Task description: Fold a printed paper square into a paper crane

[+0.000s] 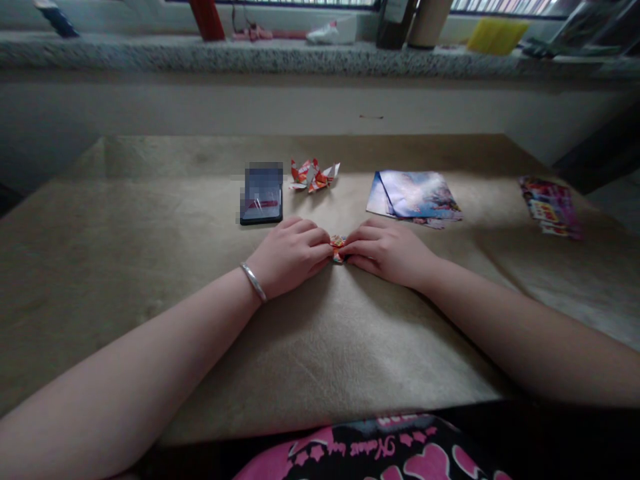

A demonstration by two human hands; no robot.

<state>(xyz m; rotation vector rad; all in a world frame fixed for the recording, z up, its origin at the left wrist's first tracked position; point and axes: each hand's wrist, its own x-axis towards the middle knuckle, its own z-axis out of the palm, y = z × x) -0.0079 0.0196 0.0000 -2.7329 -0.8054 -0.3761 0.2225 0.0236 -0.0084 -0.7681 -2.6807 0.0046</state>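
Both my hands meet at the middle of the table over a small piece of folded paper (338, 248), printed in red, orange and yellow. My left hand (295, 255), with a silver bangle on the wrist, pinches its left side. From the right, my right hand (387, 251) pinches the other side, fingertips pressed down. Fingers cover much of the paper, so its full shape is hidden. Just beyond lie folded paper pieces (314, 176) in red and white with pointed tips.
A phone (262, 193) lies beyond my left hand. Glossy picture sheets (417, 195) sit beyond my right hand, and colourful printed cards (551, 208) lie farther right. The tan table covering (345, 353) has creases. Behind it, a granite windowsill (150, 57) holds bottles and a yellow block (497, 35).
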